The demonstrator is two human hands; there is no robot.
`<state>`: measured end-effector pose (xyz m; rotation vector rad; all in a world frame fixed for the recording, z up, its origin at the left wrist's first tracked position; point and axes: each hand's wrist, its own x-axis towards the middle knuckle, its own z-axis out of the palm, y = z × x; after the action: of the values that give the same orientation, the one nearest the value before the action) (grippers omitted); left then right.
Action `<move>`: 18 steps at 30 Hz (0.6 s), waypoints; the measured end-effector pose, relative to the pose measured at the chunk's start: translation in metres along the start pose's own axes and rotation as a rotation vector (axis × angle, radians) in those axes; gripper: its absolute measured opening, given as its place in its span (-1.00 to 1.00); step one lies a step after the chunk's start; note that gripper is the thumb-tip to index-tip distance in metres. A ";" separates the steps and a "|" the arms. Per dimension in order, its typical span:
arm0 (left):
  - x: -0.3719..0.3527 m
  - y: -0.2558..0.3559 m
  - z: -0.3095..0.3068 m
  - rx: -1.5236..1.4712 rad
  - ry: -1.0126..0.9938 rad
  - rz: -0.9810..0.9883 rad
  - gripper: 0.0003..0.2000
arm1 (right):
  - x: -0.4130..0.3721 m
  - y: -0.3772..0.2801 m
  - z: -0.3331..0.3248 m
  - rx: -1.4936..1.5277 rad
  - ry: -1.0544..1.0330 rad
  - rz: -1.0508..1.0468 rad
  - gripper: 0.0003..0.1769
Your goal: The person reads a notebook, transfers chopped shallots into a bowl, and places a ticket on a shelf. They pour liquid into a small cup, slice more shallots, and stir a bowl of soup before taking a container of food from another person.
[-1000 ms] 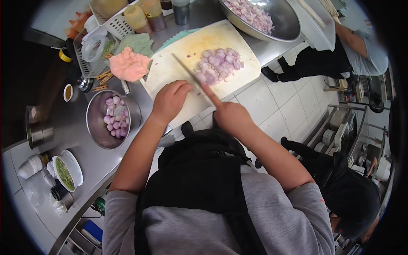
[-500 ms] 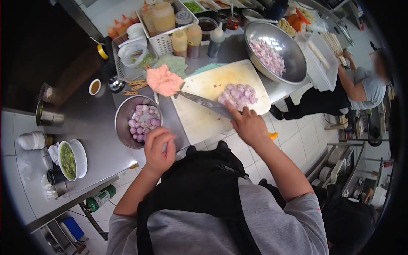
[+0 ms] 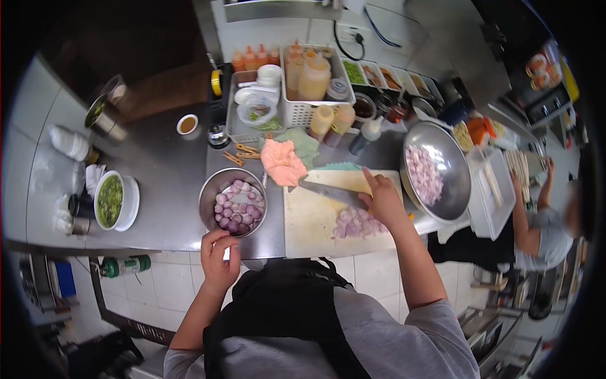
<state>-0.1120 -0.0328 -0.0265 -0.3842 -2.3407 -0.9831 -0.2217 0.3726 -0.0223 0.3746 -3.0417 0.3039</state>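
Observation:
My right hand is wrapped round the handle of a kitchen knife, its index finger stretched forward. The blade lies low across the white cutting board, tip toward a crumpled pink cloth. Just in front of the blade is a pile of cut shallots, partly behind my right hand. At the near rim of a steel pot, my left hand has its thumb and fingers apart, with nothing seen in it. Whole peeled shallots lie inside the pot.
Right of the board, a big steel bowl holds chopped shallots. Behind are clothespins, a green cloth and squeeze bottles. A tub of green pieces stands at left. Another person works at right.
The view has swung round and tilted up. My left hand has come to the pot's near rim. My right hand and the knife have shifted back from the cut shallots, toward the board's far side.

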 end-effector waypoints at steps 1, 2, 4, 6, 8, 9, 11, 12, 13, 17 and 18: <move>-0.002 0.001 -0.004 0.041 0.024 -0.030 -0.81 | 0.018 -0.001 0.001 0.007 -0.004 -0.036 -0.19; -0.005 0.002 -0.007 0.055 0.042 -0.080 -0.81 | 0.039 -0.011 -0.002 0.222 0.087 0.005 -0.23; -0.008 0.010 -0.016 0.099 0.085 -0.123 -0.81 | 0.080 -0.028 0.008 0.467 0.302 0.005 -0.29; -0.013 0.014 -0.025 0.135 0.120 -0.152 -0.81 | 0.114 -0.046 0.014 0.545 0.311 0.079 -0.29; -0.022 0.016 -0.036 0.179 0.142 -0.174 -0.81 | 0.146 -0.057 0.029 0.518 0.431 0.141 -0.24; -0.026 0.015 -0.043 0.186 0.136 -0.173 -0.81 | 0.158 -0.058 0.025 0.448 0.431 0.154 -0.25; -0.036 0.010 -0.058 0.236 0.151 -0.176 -0.81 | 0.162 -0.056 0.011 0.439 0.546 0.119 -0.28; -0.043 0.002 -0.065 0.268 0.187 -0.197 -0.80 | 0.161 -0.046 0.014 0.368 0.674 0.072 -0.32; -0.048 -0.006 -0.073 0.300 0.226 -0.218 -0.79 | 0.160 -0.037 0.017 0.296 0.803 0.022 -0.35; -0.055 -0.045 -0.110 0.336 0.324 -0.290 -0.81 | 0.168 -0.030 0.030 0.820 0.262 0.523 -0.45; -0.053 -0.057 -0.122 0.334 0.328 -0.284 -0.81 | 0.174 -0.029 0.034 0.899 0.206 0.537 -0.52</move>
<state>-0.0485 -0.1630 -0.0205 0.2303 -2.2323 -0.6928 -0.3839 0.2974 -0.0355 -0.4414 -2.5511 1.6104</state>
